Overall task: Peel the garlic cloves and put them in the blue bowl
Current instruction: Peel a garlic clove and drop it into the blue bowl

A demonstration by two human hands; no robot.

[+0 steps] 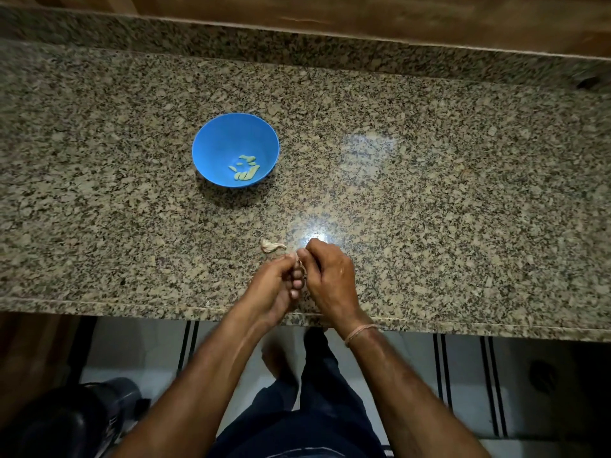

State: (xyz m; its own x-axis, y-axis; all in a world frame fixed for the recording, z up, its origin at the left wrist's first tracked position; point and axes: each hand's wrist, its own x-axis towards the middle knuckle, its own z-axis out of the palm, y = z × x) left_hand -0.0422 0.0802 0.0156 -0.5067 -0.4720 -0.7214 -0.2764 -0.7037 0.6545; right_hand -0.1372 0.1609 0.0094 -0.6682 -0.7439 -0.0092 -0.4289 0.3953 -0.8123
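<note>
One blue bowl (224, 137) sits left of centre on the speckled granite table (463, 193), upright and well apart from the hands. Several peeled cloves (245, 169), pale yellow-green, lie on its bottom toward the near right side. Right of the bowl and nearer the table's front edge, a pale scrap of garlic skin (271, 247) lies on the stone, just beside the left fingertips. Left hand (272, 285) is turned partly palm-up, with its fingers (297, 284) curled in and pinching a small garlic clove (295, 258) at the tips. The clove is mostly hidden and only a pale bit shows; cannot tell if it is peeled. Right hand (332, 276) is back-up, its fingers (309, 252) bent and nipping the same clove from the other side. Both hands are low over the table near the front edge, tips together. A thin band (360, 333) circles the right wrist. A bright glare spot (314, 231) shows on the stone just beyond the right hand. Striped floor (463, 375) shows below the table edge.
</note>
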